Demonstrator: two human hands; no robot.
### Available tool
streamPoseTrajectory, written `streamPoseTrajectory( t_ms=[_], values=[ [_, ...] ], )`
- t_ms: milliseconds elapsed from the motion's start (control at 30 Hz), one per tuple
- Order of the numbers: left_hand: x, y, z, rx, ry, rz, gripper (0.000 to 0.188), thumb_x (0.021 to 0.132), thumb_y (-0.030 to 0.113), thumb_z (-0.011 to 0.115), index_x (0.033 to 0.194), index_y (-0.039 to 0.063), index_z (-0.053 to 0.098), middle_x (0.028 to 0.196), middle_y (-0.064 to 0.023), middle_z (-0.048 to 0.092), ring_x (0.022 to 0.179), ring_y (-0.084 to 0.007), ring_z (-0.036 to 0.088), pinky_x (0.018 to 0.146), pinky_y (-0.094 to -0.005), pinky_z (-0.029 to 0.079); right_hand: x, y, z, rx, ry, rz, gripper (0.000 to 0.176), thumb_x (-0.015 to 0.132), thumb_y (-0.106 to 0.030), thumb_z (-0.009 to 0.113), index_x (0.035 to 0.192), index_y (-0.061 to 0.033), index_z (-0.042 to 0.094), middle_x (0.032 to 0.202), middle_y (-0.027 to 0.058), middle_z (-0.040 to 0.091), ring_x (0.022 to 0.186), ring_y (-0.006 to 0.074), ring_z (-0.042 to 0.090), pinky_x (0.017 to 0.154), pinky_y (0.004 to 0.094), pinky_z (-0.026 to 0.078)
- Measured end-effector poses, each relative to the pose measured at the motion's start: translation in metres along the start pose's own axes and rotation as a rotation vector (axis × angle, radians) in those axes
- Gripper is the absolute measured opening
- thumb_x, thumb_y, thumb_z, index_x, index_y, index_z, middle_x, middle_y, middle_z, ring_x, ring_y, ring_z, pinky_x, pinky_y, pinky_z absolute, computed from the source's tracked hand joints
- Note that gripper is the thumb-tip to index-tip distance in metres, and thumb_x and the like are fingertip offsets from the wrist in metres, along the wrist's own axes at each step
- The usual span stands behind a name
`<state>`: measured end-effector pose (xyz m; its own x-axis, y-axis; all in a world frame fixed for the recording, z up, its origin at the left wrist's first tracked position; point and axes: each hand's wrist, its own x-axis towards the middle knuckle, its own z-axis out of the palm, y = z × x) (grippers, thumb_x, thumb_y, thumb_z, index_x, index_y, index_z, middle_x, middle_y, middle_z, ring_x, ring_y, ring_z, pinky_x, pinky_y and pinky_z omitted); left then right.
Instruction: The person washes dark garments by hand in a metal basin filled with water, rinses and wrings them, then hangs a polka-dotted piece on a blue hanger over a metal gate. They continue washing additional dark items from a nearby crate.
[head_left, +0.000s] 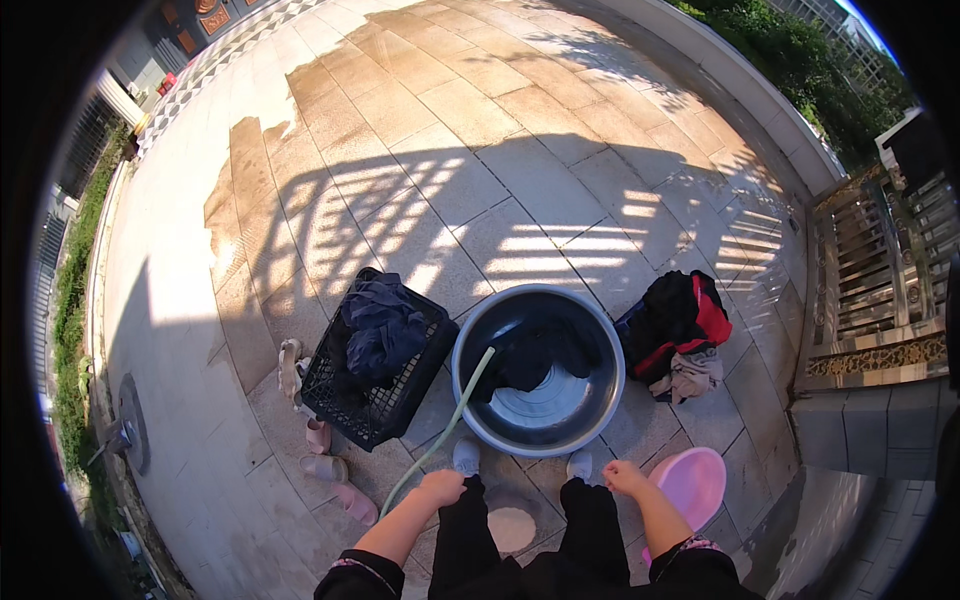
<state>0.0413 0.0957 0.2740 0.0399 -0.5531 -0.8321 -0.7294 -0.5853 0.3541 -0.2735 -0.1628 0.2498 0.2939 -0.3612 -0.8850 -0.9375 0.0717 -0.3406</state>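
Observation:
My left hand (444, 486) rests near my left knee, its fingers curled, beside a pale green hose (439, 442). The hose runs up over the rim of a large round metal basin (615, 390) in front of my feet. Dark wet-looking cloth (525, 360) lies in the basin. My right hand (622, 477) is by my right knee with bent fingers, close to a pink plastic basin (694, 487). Whether either hand holds anything small cannot be told. Left of the metal basin, dark blue clothes (384, 326) lie in a black plastic crate (431, 375).
Black and red clothes (679, 322) with a beige cloth (691, 373) are heaped right of the metal basin. Pink slippers (355, 502) and other shoes (289, 367) line the crate's left side. A metal gate (870, 270) stands at the right, a low wall (780, 120) beyond.

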Motion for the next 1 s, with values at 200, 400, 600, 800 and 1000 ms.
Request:
streamPoseTrajectory(
  t_ms=[200,400,600,800,1000],
  values=[
    [0.091,-0.011,0.014,-0.118,0.033,-0.002,0.024,0.081,0.029,0.053,0.091,0.009,0.062,0.091,-0.0148,0.063,0.089,-0.0327,0.059,0.076,-0.0425,0.047,0.094,-0.041,0.040,-0.307,0.077,-0.241,0.022,0.080,-0.027,0.052,0.095,-0.0152,0.063,0.088,0.0115,0.064,0.087,0.0298,0.060,0.075,0.0386,0.047],
    [0.194,-0.007,0.040,-0.343,0.051,-0.012,0.027,0.082,0.026,0.053,0.101,0.008,0.058,0.100,-0.0157,0.060,0.095,-0.0330,0.056,0.081,-0.0420,0.045,0.166,-0.101,0.046,-0.633,0.138,-0.224,0.025,0.079,-0.027,0.056,0.102,-0.0206,0.062,0.111,0.0041,0.057,0.109,0.0263,0.048,0.089,0.0443,0.037],
    [0.304,-0.016,0.056,-0.462,0.515,0.012,0.045,0.079,0.009,0.056,0.121,0.004,0.042,0.118,-0.0193,0.047,0.105,-0.0355,0.049,0.087,-0.0408,0.042,0.279,-0.118,0.064,-0.676,0.330,-0.482,0.033,0.074,-0.024,0.065,0.106,-0.0213,0.060,0.121,0.0035,0.050,0.113,0.0254,0.043,0.088,0.0479,0.037],
    [0.377,-0.028,0.056,-0.553,0.716,-0.125,0.067,0.081,0.018,0.056,0.136,0.010,0.020,0.129,-0.0225,0.032,0.110,-0.0434,0.041,0.093,-0.0435,0.037,0.364,-0.150,0.081,-0.703,0.486,-0.531,0.063,0.068,-0.028,0.072,0.125,-0.0306,0.045,0.139,0.0064,0.029,0.127,0.0330,0.026,0.096,0.0583,0.026],
    [0.424,-0.046,0.072,-0.701,0.394,-0.298,0.070,0.085,0.055,0.034,0.137,0.010,0.024,0.125,-0.0274,0.042,0.121,-0.0367,0.037,0.099,-0.0409,0.030,0.411,-0.137,0.096,-0.768,0.410,-0.394,0.054,0.073,-0.044,0.064,0.123,-0.0330,0.046,0.140,0.0057,0.026,0.126,0.0351,0.025,0.094,0.0594,0.027]
  ],
)
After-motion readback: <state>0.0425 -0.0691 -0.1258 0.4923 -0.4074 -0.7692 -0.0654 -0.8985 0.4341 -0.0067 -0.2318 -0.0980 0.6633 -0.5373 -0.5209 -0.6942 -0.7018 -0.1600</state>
